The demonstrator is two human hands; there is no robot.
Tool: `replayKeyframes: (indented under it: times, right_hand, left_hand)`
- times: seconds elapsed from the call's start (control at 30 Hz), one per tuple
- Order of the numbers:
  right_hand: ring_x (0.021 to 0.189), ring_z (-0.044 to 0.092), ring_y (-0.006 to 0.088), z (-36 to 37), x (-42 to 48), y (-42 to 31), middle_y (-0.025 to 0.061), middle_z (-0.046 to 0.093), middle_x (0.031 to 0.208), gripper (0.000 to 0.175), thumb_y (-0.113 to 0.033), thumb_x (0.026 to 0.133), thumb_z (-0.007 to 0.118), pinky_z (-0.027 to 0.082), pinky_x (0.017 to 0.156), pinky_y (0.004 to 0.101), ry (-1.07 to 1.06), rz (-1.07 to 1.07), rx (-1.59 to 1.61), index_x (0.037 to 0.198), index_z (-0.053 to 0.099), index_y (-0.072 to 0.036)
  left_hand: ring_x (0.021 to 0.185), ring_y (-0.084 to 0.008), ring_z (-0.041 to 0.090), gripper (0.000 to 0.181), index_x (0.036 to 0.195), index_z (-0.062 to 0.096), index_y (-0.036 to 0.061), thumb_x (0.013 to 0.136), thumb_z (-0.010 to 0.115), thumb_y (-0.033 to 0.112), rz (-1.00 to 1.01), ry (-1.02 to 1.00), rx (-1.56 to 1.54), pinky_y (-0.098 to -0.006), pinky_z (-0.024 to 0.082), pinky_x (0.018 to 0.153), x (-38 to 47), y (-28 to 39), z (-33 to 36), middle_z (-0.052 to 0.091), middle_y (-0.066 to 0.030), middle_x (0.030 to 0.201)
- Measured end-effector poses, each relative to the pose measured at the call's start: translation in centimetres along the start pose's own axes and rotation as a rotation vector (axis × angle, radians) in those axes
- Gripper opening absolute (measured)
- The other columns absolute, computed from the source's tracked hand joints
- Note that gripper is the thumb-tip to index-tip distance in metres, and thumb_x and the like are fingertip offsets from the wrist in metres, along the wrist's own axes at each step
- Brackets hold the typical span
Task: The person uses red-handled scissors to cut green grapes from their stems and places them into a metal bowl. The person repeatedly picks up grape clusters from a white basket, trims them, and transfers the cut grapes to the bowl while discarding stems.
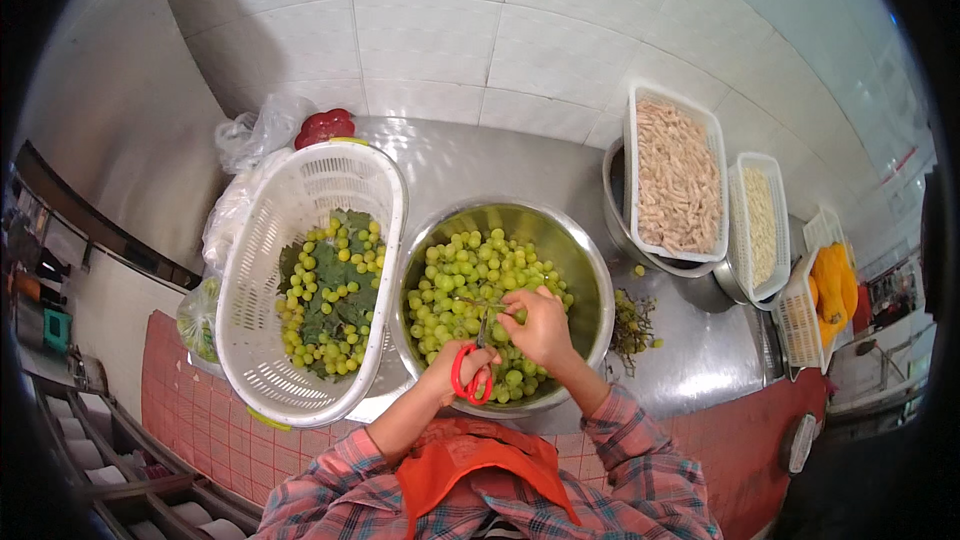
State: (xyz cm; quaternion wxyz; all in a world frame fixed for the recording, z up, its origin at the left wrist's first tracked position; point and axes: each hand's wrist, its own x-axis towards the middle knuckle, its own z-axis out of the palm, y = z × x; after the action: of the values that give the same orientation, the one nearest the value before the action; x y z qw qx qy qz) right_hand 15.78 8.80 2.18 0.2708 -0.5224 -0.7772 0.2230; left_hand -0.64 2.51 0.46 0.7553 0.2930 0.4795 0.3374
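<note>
My left hand [459, 364] grips red-handled scissors [471, 384], whose metal blades point up over the grapes. Just right of the blades, my right hand [538, 326] pinches a thin grape stem [480, 303] between thumb and fingers. Both hands are above a large stainless steel bowl [592, 270] that holds many loose green grapes [457, 270]. To the left stands a white plastic basket [244, 300] with green grapes [304, 277] and grape leaves [334, 270] at its bottom. Bare grape stems [634, 326] lie in a pile beside the bowl's right side.
A metal counter [487, 157] runs along a tiled wall [427, 37]. At the right, a basket of pale strips [679, 172] rests on a metal bowl [619, 225], near a smaller white basket [780, 240] and orange-yellow squash [832, 296]. Plastic bags [255, 135] and a red container [324, 127] sit at the left.
</note>
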Motion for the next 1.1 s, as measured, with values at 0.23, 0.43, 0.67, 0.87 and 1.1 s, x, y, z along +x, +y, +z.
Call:
replayKeyframes:
  times: [0.23, 0.43, 0.67, 0.87, 1.1]
  right_hand:
    - [0.094, 0.057, 0.0312, -2.1, 3.0, -0.6, 0.0131, 0.063, 0.088, 0.052, -0.014, 0.070, 0.075, 0.045, 0.088, 0.0415, -0.050, -0.299, -0.203, 0.117, 0.054, -0.007]
    - [0.092, 0.059, 0.0315, -2.0, 5.7, 2.4, 0.0135, 0.065, 0.092, 0.025, -0.020, 0.077, 0.072, 0.047, 0.085, 0.0401, -0.464, -0.324, -0.008, 0.093, 0.067, -0.001]
    - [0.064, 0.059, 0.0247, -3.4, 5.2, 3.9, 0.0133, 0.059, 0.075, 0.021, -0.015, 0.079, 0.071, 0.045, 0.058, 0.0333, -0.140, -0.066, 0.167, 0.089, 0.065, 0.003]
    - [0.066, 0.056, 0.0093, -4.9, 3.2, 2.3, 0.0054, 0.061, 0.076, 0.016, -0.007, 0.081, 0.072, 0.046, 0.061, 0.0248, 0.195, -0.093, 0.235, 0.088, 0.063, 0.004]
    - [0.069, 0.053, 0.0044, -5.6, 2.1, -0.4, 0.0002, 0.061, 0.076, 0.016, -0.010, 0.085, 0.070, 0.045, 0.063, 0.0220, 0.328, 0.146, 0.473, 0.087, 0.062, 0.004]
  left_hand:
    - [0.045, -0.0115, 0.047, 0.023, 0.088, 0.062, -0.0040, 0.090, 0.058, 0.019, -0.058, 0.023, -0.020, -0.0246, 0.038, 0.043, -2.6, -2.2, -2.2, 0.052, -0.0031, 0.054]
    - [0.046, -0.0112, 0.051, 0.024, 0.090, 0.064, -0.0019, 0.092, 0.056, 0.021, -0.001, -0.044, 0.157, -0.0247, 0.040, 0.045, -3.5, -2.4, -2.7, 0.055, -0.0043, 0.055]
    - [0.058, -0.0150, 0.060, 0.023, 0.094, 0.061, 0.0015, 0.092, 0.054, 0.023, 0.255, -0.082, 0.476, -0.0276, 0.048, 0.058, -4.6, -1.9, -0.9, 0.063, -0.0064, 0.067]
    - [0.065, -0.0164, 0.063, 0.020, 0.099, 0.060, 0.0002, 0.092, 0.054, 0.018, 0.284, -0.086, 0.645, -0.0299, 0.050, 0.064, -5.2, 0.7, 1.1, 0.065, -0.0080, 0.071]
    - [0.062, -0.0231, 0.066, 0.017, 0.095, 0.063, 0.0029, 0.089, 0.057, 0.017, 0.419, -0.020, 0.668, -0.0332, 0.052, 0.062, -5.2, 2.1, 2.0, 0.065, -0.0103, 0.067]
